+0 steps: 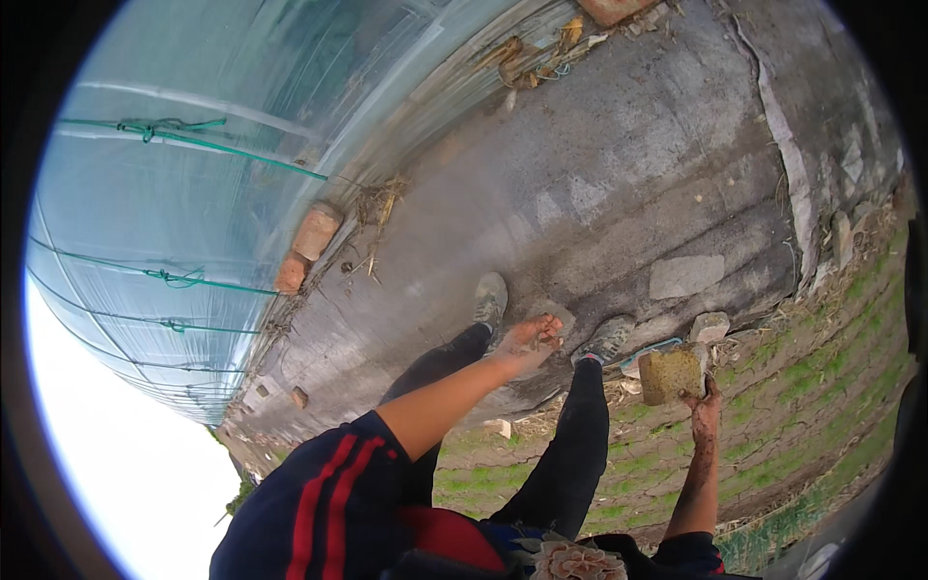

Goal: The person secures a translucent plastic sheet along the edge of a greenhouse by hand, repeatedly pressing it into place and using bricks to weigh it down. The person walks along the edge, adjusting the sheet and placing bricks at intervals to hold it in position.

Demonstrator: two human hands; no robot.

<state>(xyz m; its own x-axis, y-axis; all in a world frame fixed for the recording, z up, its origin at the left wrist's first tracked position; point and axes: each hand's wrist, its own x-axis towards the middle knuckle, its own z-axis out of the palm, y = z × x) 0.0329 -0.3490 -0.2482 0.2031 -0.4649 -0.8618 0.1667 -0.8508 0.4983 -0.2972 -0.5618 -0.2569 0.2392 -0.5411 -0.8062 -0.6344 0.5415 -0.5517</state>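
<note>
My right hand (703, 406), smeared with soil, grips the lower right corner of a mossy, yellowish-brown block (671, 374), which looks like brick or stone. A smaller pale block (709, 328) lies just beyond it at the edge of the grey ground sheet (464, 239). My left hand (535, 335) hangs between my two shoes, its fingers curled and apart, with nothing visible in it. A pale patch on the sheet shows behind that hand.
Plastic film of a greenhouse tunnel (217, 203), tied with green cords, rises at the left. Red bricks (317, 230) lie along its foot. Rows of small green seedlings (790, 384) grow at the right. A light folded strip (786, 145) crosses the sheet.
</note>
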